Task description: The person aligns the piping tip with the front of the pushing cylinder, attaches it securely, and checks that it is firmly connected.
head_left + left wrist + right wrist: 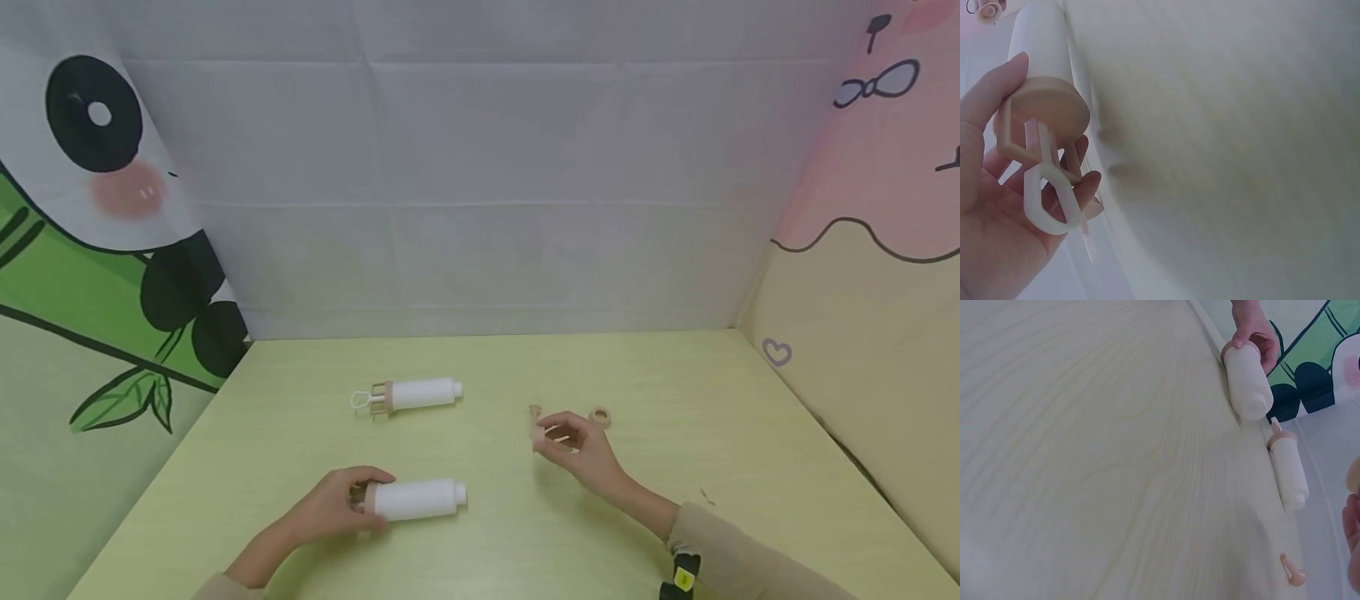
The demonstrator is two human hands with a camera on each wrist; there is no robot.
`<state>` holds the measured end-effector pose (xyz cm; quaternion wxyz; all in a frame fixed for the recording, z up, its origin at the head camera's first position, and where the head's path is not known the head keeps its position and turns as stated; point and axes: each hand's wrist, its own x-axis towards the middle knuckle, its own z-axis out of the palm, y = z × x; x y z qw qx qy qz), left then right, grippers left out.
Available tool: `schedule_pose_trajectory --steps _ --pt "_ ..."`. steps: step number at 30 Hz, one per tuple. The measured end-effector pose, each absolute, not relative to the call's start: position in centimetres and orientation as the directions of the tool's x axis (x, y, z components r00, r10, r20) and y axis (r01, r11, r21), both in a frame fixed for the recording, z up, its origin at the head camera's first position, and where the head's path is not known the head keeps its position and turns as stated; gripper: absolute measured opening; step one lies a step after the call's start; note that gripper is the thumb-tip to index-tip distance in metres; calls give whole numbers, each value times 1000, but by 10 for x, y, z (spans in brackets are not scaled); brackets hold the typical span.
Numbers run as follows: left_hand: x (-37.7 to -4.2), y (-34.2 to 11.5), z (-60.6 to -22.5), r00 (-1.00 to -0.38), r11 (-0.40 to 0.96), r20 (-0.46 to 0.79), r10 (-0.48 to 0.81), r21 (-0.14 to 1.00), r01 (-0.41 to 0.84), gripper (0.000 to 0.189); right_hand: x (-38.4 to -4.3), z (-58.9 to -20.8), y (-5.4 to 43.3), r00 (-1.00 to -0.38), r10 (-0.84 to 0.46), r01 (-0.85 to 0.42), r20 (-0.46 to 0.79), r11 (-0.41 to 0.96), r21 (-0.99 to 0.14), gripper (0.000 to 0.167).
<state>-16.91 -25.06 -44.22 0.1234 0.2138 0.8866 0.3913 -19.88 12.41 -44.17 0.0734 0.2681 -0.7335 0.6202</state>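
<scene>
1. Near white cylinder [416, 500], opaque, contents hidden; beige collar [1050, 103] and white loop handle [1054, 200] at one end; sits at near left of table [495, 542]
2. Left hand [333, 504] grips collar end; right hand [588, 454], well apart, pinches small beige piece [537, 439]
3. Far white cylinder [424, 392] lies behind; beige ring [600, 415] beside right hand
4. Near cylinder's long axis runs left-right, narrow tip rightward

Showing white on near nozzled cylinder [416, 499] and far nozzled cylinder [423, 392], peach on small ring [607, 420], pale-yellow wood grain on tabletop [495, 367], mixing green, black and white on left cartoon backdrop [105, 275]
</scene>
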Motion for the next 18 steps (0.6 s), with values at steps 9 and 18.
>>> schedule_pose_trajectory --steps 9,18 --pt "-178 -246 -432 -864 508 13 503 805 307 46 -194 -436 126 -849 -306 -477 430 93 -874 19" --pt "-190 -228 -421 -860 448 135 493 808 384 45 -199 -444 128 -864 -295 -453 409 101 -886 22"
